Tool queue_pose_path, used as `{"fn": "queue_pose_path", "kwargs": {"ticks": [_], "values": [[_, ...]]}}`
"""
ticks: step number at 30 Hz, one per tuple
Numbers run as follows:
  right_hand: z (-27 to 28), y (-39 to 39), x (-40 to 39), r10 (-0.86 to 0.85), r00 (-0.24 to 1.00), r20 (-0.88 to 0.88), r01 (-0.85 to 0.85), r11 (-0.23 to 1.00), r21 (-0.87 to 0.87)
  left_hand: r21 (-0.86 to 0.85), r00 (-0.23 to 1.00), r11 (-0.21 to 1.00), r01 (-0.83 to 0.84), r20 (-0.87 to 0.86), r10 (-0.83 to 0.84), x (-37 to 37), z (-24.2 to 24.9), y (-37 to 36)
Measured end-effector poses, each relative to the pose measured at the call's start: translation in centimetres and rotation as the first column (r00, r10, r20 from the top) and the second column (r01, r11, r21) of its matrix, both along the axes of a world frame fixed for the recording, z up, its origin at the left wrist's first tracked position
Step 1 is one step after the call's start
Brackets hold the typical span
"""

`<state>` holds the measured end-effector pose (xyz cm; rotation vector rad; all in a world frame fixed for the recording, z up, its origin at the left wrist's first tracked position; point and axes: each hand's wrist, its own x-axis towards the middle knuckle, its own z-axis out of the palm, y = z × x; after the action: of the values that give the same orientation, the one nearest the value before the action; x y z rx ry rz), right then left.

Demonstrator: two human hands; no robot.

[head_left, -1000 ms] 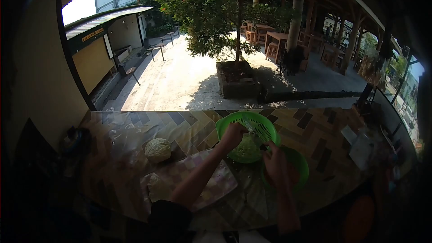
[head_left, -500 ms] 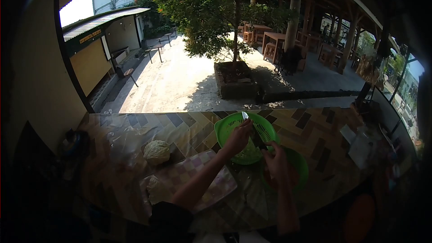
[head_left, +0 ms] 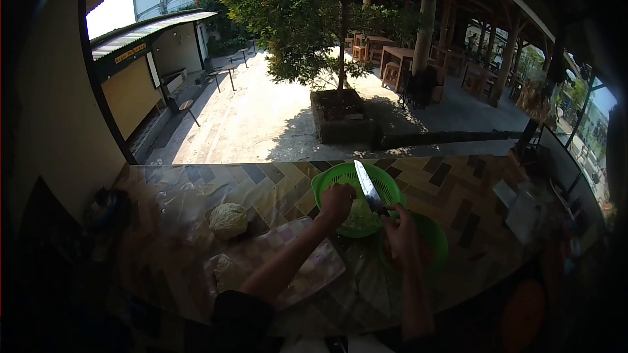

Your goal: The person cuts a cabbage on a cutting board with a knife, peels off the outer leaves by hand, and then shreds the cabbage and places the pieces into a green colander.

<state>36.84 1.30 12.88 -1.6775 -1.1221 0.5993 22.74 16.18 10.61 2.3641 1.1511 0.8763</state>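
Observation:
A kitchen knife [head_left: 367,185] points up and away, its bright blade over a green colander [head_left: 392,187]. My right hand [head_left: 401,230] is closed around its dark handle. Inside the colander lie pale green shreds [head_left: 360,216] that look like cut cabbage. My left hand [head_left: 337,203] hangs over the colander's left side with its fingers curled together; what they hold, if anything, is hidden. Below my right hand, a green bowl [head_left: 441,248] with something reddish in it is partly covered by my wrist.
A checkered cutting board [head_left: 317,263] lies under my left forearm, with a pale cabbage piece [head_left: 228,274] at its left end. Behind it sits a round cabbage [head_left: 228,221], beside clear plastic [head_left: 183,209]. Papers or packets [head_left: 523,216] lie at the right.
My left hand has moved off the knife blade, down and left over the colander. The blade now shows in full, while my right hand stays nearly in place.

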Motion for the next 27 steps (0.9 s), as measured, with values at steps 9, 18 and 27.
{"fn": "queue_pose_path", "kwargs": {"ticks": [9,18,27], "values": [[-2.4,1.0,0.3,-0.092,0.957,0.276,0.000,0.948,0.317,0.169,0.894,0.882,0.441,-0.001,-0.447,1.1,-0.6,-0.9],[0.7,-0.7,-1.1,-0.001,0.953,-0.305,0.005,1.000,0.013,0.205,0.930,0.926,0.317,-0.260,-0.261,0.3,-0.7,-3.6],[1.4,-3.0,-0.9,-0.056,0.981,-0.184,0.043,0.996,-0.078,0.085,0.975,0.987,0.133,-0.188,-0.115,1.7,0.0,-2.9]]}}
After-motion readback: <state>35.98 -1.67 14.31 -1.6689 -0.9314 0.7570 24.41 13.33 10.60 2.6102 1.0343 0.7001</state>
